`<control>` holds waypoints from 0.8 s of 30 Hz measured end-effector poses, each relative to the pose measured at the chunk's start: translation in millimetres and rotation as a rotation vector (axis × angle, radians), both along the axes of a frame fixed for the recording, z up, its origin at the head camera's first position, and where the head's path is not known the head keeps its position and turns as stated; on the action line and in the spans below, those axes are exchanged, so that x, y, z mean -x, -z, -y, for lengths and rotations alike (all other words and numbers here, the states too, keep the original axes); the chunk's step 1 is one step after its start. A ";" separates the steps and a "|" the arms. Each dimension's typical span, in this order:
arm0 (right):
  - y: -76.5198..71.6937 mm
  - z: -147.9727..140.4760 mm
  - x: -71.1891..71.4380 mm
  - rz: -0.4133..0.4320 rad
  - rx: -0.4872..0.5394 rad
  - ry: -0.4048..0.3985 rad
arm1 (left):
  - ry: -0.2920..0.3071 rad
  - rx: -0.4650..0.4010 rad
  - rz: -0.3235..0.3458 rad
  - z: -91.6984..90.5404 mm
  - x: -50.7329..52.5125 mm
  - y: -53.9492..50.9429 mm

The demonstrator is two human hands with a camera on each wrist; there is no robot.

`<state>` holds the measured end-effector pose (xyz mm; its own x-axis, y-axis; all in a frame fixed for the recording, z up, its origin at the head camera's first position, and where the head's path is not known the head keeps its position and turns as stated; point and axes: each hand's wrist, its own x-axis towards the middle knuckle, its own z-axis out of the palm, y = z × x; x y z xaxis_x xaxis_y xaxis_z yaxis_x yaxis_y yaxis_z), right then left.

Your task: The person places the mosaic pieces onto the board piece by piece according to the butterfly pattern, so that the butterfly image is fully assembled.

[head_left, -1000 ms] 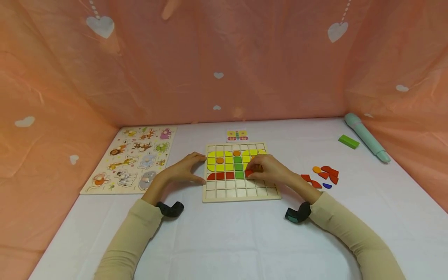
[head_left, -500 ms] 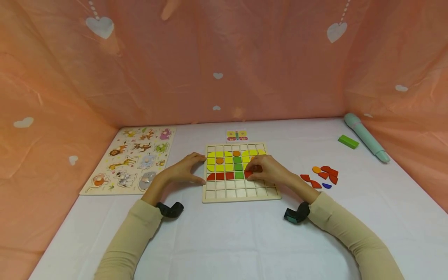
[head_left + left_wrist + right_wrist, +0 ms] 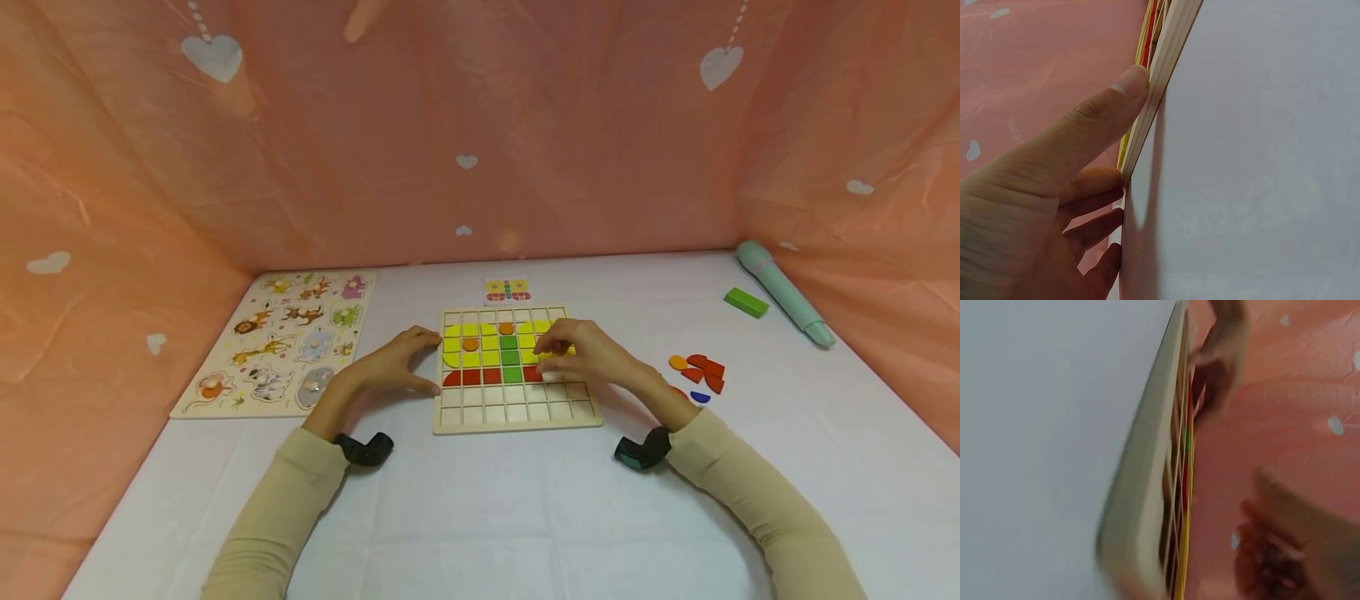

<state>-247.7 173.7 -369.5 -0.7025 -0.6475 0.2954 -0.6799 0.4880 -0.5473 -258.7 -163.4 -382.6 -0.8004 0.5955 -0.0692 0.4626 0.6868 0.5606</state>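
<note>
A wooden grid board [image 3: 517, 417] lies in the middle, with yellow, orange, green and red pieces in its cells. My left hand [image 3: 393, 364] rests against its left edge, thumb and fingers spread; in the left wrist view the thumb [image 3: 1107, 106] touches the board's rim. My right hand [image 3: 592, 354] hovers over the board's right side, loosely bent, with no piece visible in it. Just left of its fingertips a red square piece [image 3: 531, 374] sits beside the green column [image 3: 511, 358]. The right hand [image 3: 1297, 537] appears blurred in the right wrist view, apart from the board.
Behind the board lies a small butterfly pattern card [image 3: 507, 290]. An animal puzzle board [image 3: 281, 346] is at the left. On the right are loose red pieces [image 3: 705, 364], an orange disc [image 3: 678, 362], a blue half-round piece [image 3: 701, 397], a green block [image 3: 746, 302] and a mint microphone-shaped object [image 3: 787, 292].
My right hand has let go of the red square piece in the row right of the green column and drawn back up and to the right. The left hand has stayed put.
</note>
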 end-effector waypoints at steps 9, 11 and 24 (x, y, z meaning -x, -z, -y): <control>-27.8 -83.4 -12.6 0.060 -0.016 0.162 | -0.014 0.021 0.000 -0.9 1.2 0.8; -30.9 -105.4 -15.9 0.067 -0.028 0.211 | -0.014 0.024 -0.004 -0.3 1.3 1.2; -8.6 -213.6 -29.2 0.274 -0.115 0.358 | -0.016 0.023 -0.004 -0.5 1.6 2.3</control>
<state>-218.5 387.3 -360.9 -0.9298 -0.3679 0.0078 -0.2954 0.7335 -0.6121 -260.3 -162.9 -384.9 -0.8101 0.5810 -0.0791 0.4538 0.7067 0.5428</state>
